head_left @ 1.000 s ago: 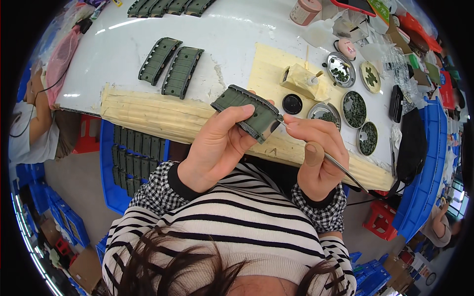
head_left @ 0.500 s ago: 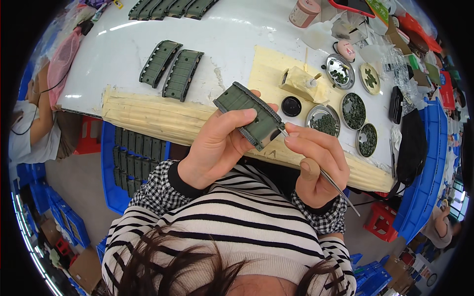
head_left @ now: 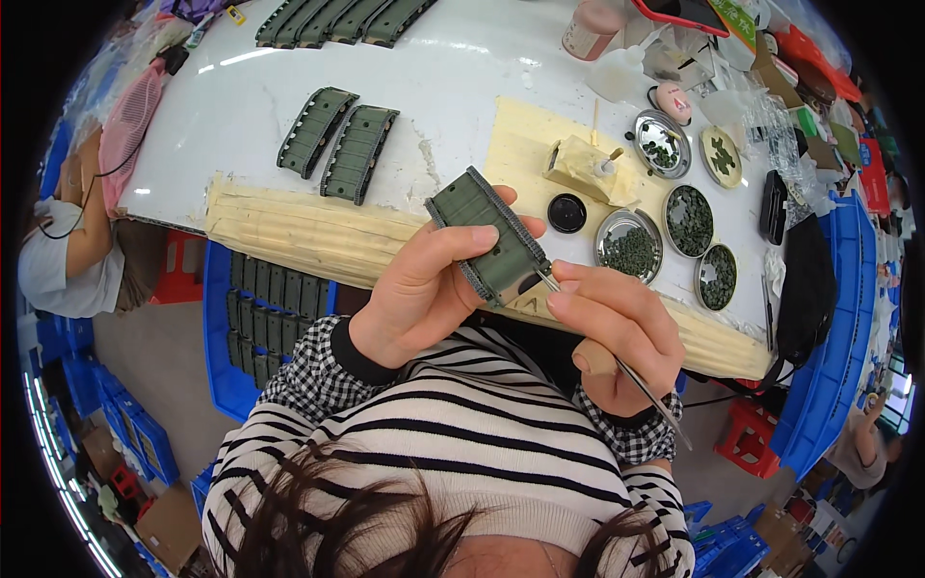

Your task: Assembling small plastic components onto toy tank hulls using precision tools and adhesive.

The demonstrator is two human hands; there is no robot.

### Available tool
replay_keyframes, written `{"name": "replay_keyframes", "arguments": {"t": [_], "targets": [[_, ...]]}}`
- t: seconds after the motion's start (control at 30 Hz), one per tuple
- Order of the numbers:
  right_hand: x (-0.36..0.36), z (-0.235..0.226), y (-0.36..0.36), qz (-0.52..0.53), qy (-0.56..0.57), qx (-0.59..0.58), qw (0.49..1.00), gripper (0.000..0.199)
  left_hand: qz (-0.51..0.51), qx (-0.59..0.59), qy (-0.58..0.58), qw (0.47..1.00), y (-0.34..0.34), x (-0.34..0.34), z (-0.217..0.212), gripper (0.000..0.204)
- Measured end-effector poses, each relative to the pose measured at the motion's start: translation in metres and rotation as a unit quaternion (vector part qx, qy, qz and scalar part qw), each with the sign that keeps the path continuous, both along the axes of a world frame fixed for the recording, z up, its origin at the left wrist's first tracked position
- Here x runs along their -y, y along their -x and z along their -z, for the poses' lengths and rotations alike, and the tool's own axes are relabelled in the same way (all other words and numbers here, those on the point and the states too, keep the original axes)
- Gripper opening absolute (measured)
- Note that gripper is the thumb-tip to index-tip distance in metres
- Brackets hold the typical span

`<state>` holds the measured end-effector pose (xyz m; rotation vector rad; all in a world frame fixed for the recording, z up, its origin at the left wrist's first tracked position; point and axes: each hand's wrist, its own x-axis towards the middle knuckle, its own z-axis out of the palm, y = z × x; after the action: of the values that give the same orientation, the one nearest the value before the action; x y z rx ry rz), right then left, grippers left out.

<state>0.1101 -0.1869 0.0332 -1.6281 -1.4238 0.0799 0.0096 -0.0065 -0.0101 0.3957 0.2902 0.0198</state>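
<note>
My left hand (head_left: 419, 289) is closed around a green curved plastic part (head_left: 477, 217) with ribbed dark edges and camouflage patches, the thumb pressing on its face. In my right hand (head_left: 621, 332) is a thin metal pair of tweezers (head_left: 647, 388), pinched between thumb and fingers. Their tip meets the lower right corner of the part. Whether a small piece sits in that tip is too small to tell. To the right of my hands stand round dishes of small dark green pieces (head_left: 629, 252). A black round cap (head_left: 567, 213) lies close by.
Two similar green parts (head_left: 359, 154) lie on the white table, several more (head_left: 347, 21) at its far edge. A taped holder (head_left: 590, 171) carries a small bottle. Padded yellow tape (head_left: 289, 231) lines the near edge. A blue crate (head_left: 224, 371) of parts stands below left.
The green part has turned slightly in my left hand. The tweezers stay at its corner, with their rear end raised a little and shifted left.
</note>
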Motion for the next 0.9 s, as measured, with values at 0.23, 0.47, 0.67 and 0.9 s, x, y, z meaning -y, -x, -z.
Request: {"name": "replay_keyframes", "arguments": {"t": [0.23,0.47,0.67,0.9], "targets": [[0.0,0.002,-0.002,0.008,0.0,-0.005,1.0,0.039,0.0,-0.012,0.003,1.0,-0.001,0.003,0.003,0.038],[0.001,0.002,-0.003,0.002,0.001,-0.004,1.0,0.036,0.009,-0.013,0.01,1.0,-0.002,0.003,0.004,0.038],[0.002,0.004,-0.002,0.021,0.001,-0.008,1.0,0.033,0.001,-0.011,0.009,1.0,-0.002,0.004,0.007,0.038],[0.015,0.021,-0.014,0.148,-0.089,-0.089,0.981,0.018,-0.034,-0.047,-0.048,0.997,-0.003,0.002,0.001,0.044]]}}
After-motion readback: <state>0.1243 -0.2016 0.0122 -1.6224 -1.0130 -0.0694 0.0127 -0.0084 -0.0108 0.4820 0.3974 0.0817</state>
